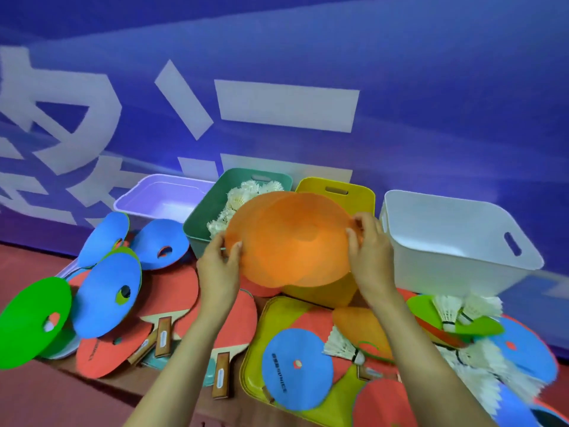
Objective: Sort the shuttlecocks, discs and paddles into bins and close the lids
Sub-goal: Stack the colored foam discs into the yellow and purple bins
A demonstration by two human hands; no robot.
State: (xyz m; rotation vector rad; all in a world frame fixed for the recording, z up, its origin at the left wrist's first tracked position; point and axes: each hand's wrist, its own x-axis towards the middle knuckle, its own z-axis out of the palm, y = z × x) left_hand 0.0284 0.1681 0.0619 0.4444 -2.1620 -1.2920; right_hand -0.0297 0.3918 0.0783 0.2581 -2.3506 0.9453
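Observation:
Both my hands hold orange discs (289,238) up over the front of the yellow bin (335,192). My left hand (220,266) pinches the left rim, my right hand (369,251) pinches the right rim. The green bin (203,220) behind holds white shuttlecocks (243,195). Blue discs (106,294) and a green disc (30,318) lie at the left over red paddles (172,291) with wooden handles. Another blue disc (297,368) lies on a yellow lid (277,309) near me. Loose shuttlecocks (471,352) and more discs are piled at the right.
A purple bin (163,192) stands at the back left and a white bin (455,238) at the back right; I see nothing inside either. A blue wall with white lettering rises right behind the bins. The red table edge runs along the bottom left.

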